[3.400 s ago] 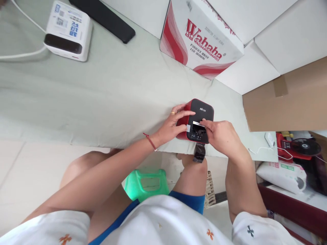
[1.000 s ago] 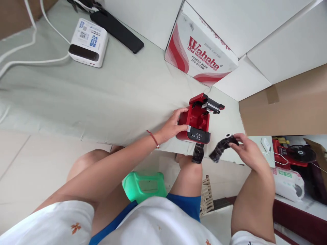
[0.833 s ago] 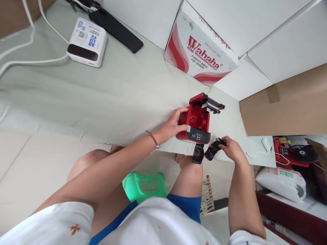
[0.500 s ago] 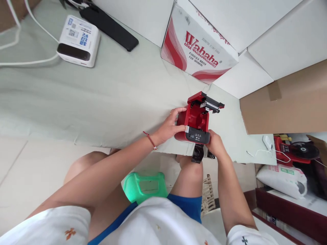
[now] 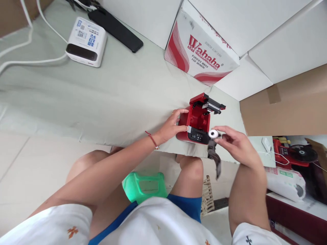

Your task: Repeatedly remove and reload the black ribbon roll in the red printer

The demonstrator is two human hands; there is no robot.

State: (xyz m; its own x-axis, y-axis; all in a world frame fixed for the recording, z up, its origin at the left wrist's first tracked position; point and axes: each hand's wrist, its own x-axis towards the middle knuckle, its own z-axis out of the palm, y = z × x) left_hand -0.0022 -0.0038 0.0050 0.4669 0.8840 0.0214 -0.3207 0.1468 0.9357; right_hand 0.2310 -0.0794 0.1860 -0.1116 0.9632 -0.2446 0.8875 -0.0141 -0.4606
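Observation:
A small red receipt printer (image 5: 197, 117) stands at the table's front edge with its lid (image 5: 208, 103) swung up and its red inner bay uncovered. My left hand (image 5: 176, 126) grips the printer's left side, fingers behind and thumb at the front corner by the black button panel. Just right of the panel, my right hand (image 5: 233, 141) pinches a small paper roll (image 5: 213, 134) with a white end and a hole through its core. A loose dark strip (image 5: 216, 160) hangs from the roll below the table edge.
Behind the printer stands a Wahaha water carton (image 5: 201, 51) against white boxes. A brown cardboard box (image 5: 283, 102) is to the right. A white power bank (image 5: 87, 41) with cables and a long black object (image 5: 116, 29) lie far left. A green stool (image 5: 145, 187) is below.
My right hand has come up from beside the printer's lower right side, and the paper roll now shows in its fingers with the dark strip trailing. My left hand stays on the printer.

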